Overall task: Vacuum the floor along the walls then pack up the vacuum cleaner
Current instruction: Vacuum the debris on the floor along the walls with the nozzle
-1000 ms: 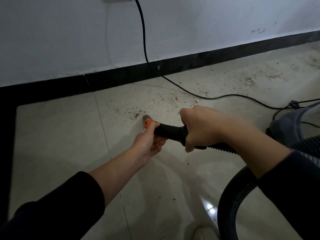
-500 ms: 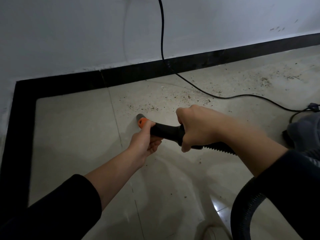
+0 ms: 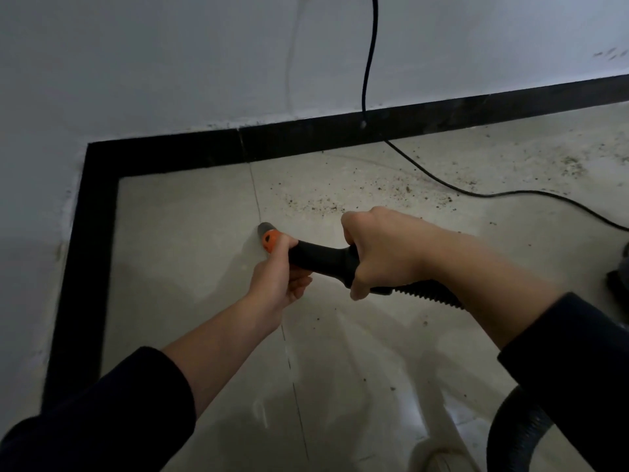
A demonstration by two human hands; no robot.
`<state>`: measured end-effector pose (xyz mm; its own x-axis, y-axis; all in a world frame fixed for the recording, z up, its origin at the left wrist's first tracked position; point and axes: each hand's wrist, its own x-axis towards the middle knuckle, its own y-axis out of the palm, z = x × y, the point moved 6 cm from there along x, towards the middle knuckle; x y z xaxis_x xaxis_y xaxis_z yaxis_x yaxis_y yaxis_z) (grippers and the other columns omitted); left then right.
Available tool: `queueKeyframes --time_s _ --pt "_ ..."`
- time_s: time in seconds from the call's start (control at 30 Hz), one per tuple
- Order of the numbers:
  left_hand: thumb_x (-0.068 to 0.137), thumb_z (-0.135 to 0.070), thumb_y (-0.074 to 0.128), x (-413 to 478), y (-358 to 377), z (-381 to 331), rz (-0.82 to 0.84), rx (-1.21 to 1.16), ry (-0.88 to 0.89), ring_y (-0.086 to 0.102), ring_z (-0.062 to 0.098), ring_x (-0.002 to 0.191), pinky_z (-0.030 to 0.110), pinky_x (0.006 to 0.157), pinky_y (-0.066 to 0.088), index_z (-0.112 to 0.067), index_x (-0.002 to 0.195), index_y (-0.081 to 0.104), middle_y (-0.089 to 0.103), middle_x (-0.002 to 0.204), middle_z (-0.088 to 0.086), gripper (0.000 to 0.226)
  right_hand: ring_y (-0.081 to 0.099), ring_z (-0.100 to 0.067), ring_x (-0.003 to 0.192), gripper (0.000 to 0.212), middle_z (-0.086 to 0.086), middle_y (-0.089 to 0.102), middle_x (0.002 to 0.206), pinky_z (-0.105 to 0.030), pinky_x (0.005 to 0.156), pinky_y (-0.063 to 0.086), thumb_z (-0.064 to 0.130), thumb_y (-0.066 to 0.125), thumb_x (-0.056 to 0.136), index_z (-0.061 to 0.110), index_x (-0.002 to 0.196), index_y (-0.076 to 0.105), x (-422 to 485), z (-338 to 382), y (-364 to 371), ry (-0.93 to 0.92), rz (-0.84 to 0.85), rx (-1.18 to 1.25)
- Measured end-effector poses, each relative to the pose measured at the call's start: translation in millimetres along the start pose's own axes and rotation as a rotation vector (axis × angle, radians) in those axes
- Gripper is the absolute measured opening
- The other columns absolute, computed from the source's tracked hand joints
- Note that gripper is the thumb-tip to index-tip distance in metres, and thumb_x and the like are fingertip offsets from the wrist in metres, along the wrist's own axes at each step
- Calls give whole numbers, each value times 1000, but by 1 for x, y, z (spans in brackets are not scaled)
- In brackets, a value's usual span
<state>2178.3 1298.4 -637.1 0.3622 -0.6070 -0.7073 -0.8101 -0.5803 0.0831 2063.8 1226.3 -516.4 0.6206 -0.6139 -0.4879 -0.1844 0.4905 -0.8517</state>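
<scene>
Head view: only one camera.
Left hand (image 3: 279,276): was clenched round the orange collar of the nozzle (image 3: 269,234).
Right hand (image 3: 381,252): was clenched on the black handle (image 3: 321,258), just ahead of the ribbed hose (image 3: 430,294).
Axis: handle ran right to left, tip low near the floor tile (image 3: 183,240).
Debris (image 3: 320,204): lay beyond and right of the tip, toward the skirting (image 3: 306,139); left hand nearer.
Power cord (image 3: 439,180): crossed that dirt.

The view now takes in more of the room to the left than a second ago: the corner of the black skirting (image 3: 102,172) shows at nine o'clock. The hose nozzle (image 3: 267,233) now sits on the tile joint (image 3: 255,199), left of the scattered dirt (image 3: 320,204), and the vacuum body (image 3: 621,284) is almost out of view at three o'clock.
</scene>
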Motion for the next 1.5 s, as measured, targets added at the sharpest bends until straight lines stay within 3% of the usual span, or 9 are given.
queueKeyframes --time_s 0.17,0.53,1.07,1.23,1.4,1.5 --pt "91 -43 52 4 -5 -3 -21 4 6 60 17 72 28 69 50 -12 89 61 66 84 8 33 55 -15 73 55 0 54 85 -34 65 54 38 85 64 17 98 48 4 4 1 -10 -14 11" --pt "91 -44 52 10 18 -5 40 33 11 60 17 72 28 68 50 -13 90 61 65 80 7 33 53 -13 70 53 2 52 82 -27 55 44 38 84 66 19 95 44 -4 -13 -3 30 -32 10" --pt "91 -44 53 8 61 2 124 63 -12 60 16 70 28 67 50 -12 91 62 64 75 5 34 53 -14 70 54 1 53 83 -28 58 48 38 85 65 18 96 46 -26 -49 -5 117 -39 15" --pt "91 -45 53 9 71 3 146 67 -19 60 17 72 28 68 50 -12 91 61 64 77 6 34 53 -13 70 53 0 55 84 -25 53 41 38 84 66 16 98 48 -29 -57 -8 130 -42 13" --pt "92 -46 53 9 84 4 157 74 -21 61 18 73 29 69 51 -11 91 61 64 78 6 36 54 -13 71 54 0 55 84 -26 57 46 37 84 66 16 101 49 -33 -66 -9 158 -42 26" --pt "93 -45 52 8 93 7 190 78 -23 60 17 72 29 68 49 -10 92 62 63 76 6 37 52 -12 70 53 2 53 83 -25 53 40 38 84 66 18 98 47 -38 -73 -9 179 -41 28"
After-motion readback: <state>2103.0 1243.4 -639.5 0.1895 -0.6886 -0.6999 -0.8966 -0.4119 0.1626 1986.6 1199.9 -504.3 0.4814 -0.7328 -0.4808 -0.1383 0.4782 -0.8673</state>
